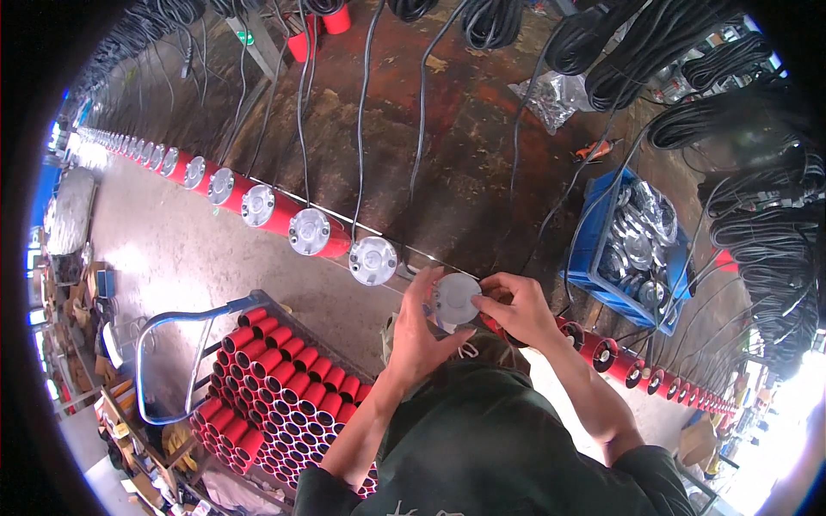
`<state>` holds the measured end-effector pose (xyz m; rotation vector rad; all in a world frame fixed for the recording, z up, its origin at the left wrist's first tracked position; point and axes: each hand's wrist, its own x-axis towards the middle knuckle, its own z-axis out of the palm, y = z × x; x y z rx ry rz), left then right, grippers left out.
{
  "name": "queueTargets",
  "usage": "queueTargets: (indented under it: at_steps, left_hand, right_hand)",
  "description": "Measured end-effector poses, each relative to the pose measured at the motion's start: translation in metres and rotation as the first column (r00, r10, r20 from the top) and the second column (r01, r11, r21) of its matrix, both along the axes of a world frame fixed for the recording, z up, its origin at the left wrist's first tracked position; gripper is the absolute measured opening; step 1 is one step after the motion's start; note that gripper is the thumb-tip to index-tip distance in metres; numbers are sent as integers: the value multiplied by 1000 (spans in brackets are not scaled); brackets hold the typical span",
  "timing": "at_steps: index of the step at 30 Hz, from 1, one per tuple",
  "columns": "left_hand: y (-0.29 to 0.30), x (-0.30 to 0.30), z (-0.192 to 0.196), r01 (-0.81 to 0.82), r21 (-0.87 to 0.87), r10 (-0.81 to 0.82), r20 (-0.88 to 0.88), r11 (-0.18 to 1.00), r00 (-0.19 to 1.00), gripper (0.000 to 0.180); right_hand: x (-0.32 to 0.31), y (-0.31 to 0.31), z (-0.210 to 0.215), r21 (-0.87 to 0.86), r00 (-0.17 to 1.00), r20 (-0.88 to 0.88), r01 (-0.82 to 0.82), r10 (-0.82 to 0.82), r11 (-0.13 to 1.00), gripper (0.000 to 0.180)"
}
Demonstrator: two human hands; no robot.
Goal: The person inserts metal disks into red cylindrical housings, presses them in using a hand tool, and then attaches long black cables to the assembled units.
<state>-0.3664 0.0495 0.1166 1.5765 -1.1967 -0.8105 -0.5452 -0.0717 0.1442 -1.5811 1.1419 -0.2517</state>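
Observation:
In front of me is a round, pale metal end cap, held between both hands at the edge of the bench. My left hand curves round its left side, fingers above and thumb below. At its right rim, my right hand pinches with thumb and fingertips. What lies under the cap is mostly hidden by my hands. Just left of it, a similar capped end sits in the row of red cylinders. To the right, more red cylinders show open ends with dark insides.
A blue crate of metal caps stands on the dark bench. Near it lie an orange-handled tool and a clear plastic bag. Coiled black cables line the far side. Below left, a cart carries stacked red tubes.

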Motion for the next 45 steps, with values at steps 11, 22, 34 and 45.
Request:
queueTargets:
  at_steps: [11, 22, 34, 45]
  left_hand:
    - [-4, -8, -6, -14, -20, 13, -10, 1000, 1000, 107]
    - [-2, -15, -7, -48, -36, 49, 14, 998, 999, 103]
    - [-4, -16, -9, -80, 3, 80, 31, 997, 996, 97]
    - [-4, -18, -12, -72, 54, 72, 3, 996, 997, 94]
  right_hand:
    - [-4, -5, -1, -125, 997, -1, -79, 80, 989, 33]
    - [-11, -18, -5, -198, 999, -23, -38, 34, 980, 19]
    - [-20, -18, -26, -186, 979, -36, -202, 198, 962, 26]
    - [-19, -20, -23, -147, 973, -49, -229, 224, 962, 31]
